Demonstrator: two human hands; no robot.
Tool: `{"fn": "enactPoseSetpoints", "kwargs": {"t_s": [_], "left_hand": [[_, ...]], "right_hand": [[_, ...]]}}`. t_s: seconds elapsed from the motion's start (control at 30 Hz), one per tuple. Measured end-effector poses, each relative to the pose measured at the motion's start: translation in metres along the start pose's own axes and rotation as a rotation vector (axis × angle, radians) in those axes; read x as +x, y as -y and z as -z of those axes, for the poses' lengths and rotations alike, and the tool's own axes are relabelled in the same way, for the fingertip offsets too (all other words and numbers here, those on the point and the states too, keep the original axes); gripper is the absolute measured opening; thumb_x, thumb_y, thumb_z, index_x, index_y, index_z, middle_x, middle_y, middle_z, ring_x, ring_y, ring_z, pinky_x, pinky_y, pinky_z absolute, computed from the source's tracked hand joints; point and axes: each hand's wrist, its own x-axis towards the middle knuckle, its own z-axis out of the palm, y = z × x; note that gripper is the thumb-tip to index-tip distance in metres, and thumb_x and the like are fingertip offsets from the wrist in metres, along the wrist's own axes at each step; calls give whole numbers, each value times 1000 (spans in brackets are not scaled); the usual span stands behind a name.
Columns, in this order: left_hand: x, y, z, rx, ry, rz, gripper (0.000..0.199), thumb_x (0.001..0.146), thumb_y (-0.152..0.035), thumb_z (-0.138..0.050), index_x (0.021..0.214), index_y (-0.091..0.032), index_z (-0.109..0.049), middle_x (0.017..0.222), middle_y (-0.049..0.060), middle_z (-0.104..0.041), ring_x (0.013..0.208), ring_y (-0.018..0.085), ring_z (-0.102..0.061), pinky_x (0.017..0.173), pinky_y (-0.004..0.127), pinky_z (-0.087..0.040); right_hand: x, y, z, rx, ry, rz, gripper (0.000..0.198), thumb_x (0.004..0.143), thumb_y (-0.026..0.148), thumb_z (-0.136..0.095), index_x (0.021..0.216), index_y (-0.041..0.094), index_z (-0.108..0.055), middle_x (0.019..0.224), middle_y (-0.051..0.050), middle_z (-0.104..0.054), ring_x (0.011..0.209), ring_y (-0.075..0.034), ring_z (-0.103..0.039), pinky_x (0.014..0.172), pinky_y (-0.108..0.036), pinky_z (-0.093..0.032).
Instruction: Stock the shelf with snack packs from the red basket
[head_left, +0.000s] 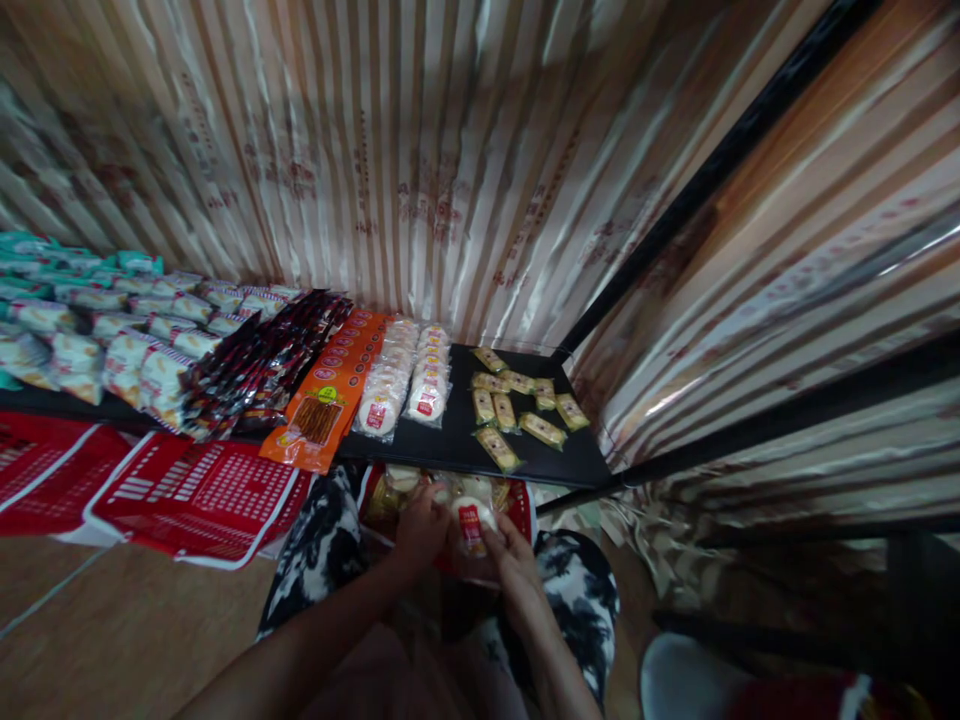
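Note:
My right hand (517,560) is closed on a round white cake in clear wrap (472,528), its red label facing up. This cake is above an opened red bag (371,500) between my knees, under the shelf edge. My left hand (421,525) is over the bag's left side with its fingers curled, close to pale wrapped pieces; what they hold is hidden. Gold packets and more white cakes show inside the bag. On the black shelf (442,450) stand two rows of the same wrapped cakes (427,390), and several small yellow-green packets (541,430) lie to their right.
Left along the shelf are an orange snack pack (330,390), dark packets (270,360), white packets (142,345) and teal packets (67,255). Red bags (195,490) hang below. Black metal bars (720,420) cross at the right. Striped wrapping (420,150) lines the back.

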Motion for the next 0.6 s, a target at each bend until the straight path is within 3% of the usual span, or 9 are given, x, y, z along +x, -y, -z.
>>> {"fn": "enactPoseSetpoints", "kwargs": {"t_s": [0.13,0.27,0.33,0.43,0.5,0.6], "left_hand": [[5,4,10,-160,34,94,40,68,-23,-57,107,-16,-57,99,7,-66,92,20,-61,85,33,-46],[11,4,15,-370,27,164,35,63,-33,-63,92,-15,-59,75,3,-66,70,17,-62,66,28,-50],[13,2,16,-470,-23,195,35,60,-40,-66,84,-16,-58,74,3,-65,68,17,-62,64,27,-50],[14,-5,14,-586,-99,220,39,59,-46,-67,81,-16,-55,75,2,-64,69,16,-63,65,27,-50],[14,-10,12,-649,-132,237,39,60,-46,-68,81,-16,-55,75,2,-64,70,17,-64,65,28,-50],[14,-14,9,-708,-158,302,39,57,-43,-71,81,-16,-54,75,3,-65,70,19,-65,65,29,-51]], "right_hand": [[8,15,-15,61,60,-71,58,61,51,-68,110,20,-60,93,-6,-71,84,-26,-67,70,-36,-54],[8,40,-28,112,120,-68,72,64,51,-68,127,23,-47,98,-7,-70,84,-24,-67,71,-36,-54],[7,47,-34,184,125,-22,72,68,51,-66,131,25,-42,105,-7,-69,89,-23,-66,75,-36,-53],[7,44,-45,249,174,32,70,64,45,-72,126,24,-47,110,-9,-67,97,-24,-64,82,-38,-51],[9,34,-53,253,192,37,70,60,41,-76,122,23,-49,105,-9,-68,94,-25,-65,81,-38,-52],[15,23,-62,247,151,38,63,66,44,-71,122,24,-48,99,-7,-70,86,-23,-67,77,-37,-53]]}}
